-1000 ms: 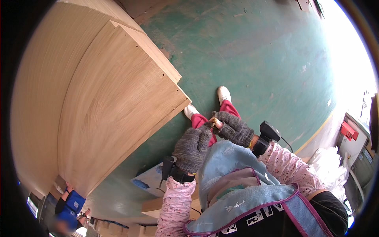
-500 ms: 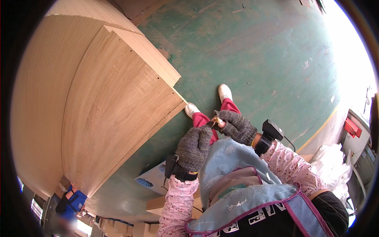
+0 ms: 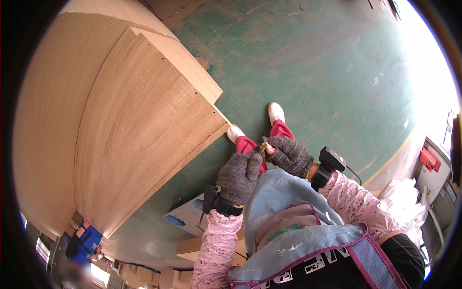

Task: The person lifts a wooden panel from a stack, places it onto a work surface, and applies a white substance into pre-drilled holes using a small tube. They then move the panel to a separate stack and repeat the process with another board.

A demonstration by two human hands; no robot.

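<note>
My left hand [image 3: 238, 177] and my right hand [image 3: 289, 156], both in dark grey knitted gloves, meet in front of my waist. Their fingers are closed, and the tips come together on a small brownish bit [image 3: 263, 148], too small to name. Bare fingertips show at the right glove. To the left, a large light wood-grain panel [image 3: 144, 130] with several small dark holes along its far edge lies on top of other boards; neither hand touches it. Its near corner ends beside my left shoe [image 3: 234, 132].
A blue-and-white box [image 3: 186, 216] and a wooden board [image 3: 190, 249] stand low beside my left forearm. White plastic bags [image 3: 403, 200] and a red object [image 3: 429, 160] are at the far right. A person in blue [image 3: 90, 242] is beyond the panel's lower left end.
The view has shifted slightly, so the panel sits a little differently in it. Both hands stay together, and the fingertips have moved only a little.
</note>
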